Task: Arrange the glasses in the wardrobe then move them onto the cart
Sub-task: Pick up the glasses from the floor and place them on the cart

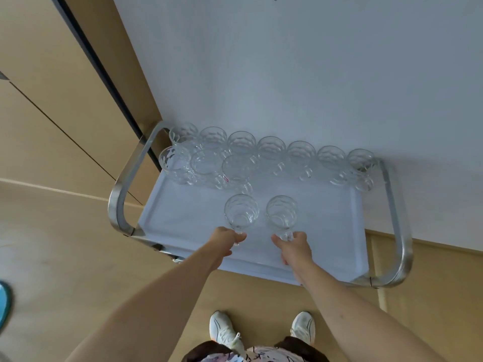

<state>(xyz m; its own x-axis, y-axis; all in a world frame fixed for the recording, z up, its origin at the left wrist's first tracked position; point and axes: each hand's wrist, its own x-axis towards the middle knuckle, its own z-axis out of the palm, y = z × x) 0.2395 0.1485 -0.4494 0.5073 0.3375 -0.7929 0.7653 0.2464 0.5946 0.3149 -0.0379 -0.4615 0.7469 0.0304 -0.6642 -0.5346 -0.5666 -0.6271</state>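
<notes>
A cart with a white tray top (326,231) and curved metal handles stands against the wall. Several clear glass mugs (271,148) stand in a row along its far edge, and three more (206,163) sit in front of that row at the left. My left hand (224,241) pinches the handle of a glass mug (241,211) over the tray's middle. My right hand (294,246) pinches the handle of another glass mug (282,211) beside it. Whether these two mugs touch the tray I cannot tell.
A white wall (287,74) rises behind the cart. Beige wardrobe doors (65,100) with a dark edge stand to the left. The metal handles (122,194) curve up at both ends of the cart. The tray's near half is bare. My feet stand on the wooden floor below.
</notes>
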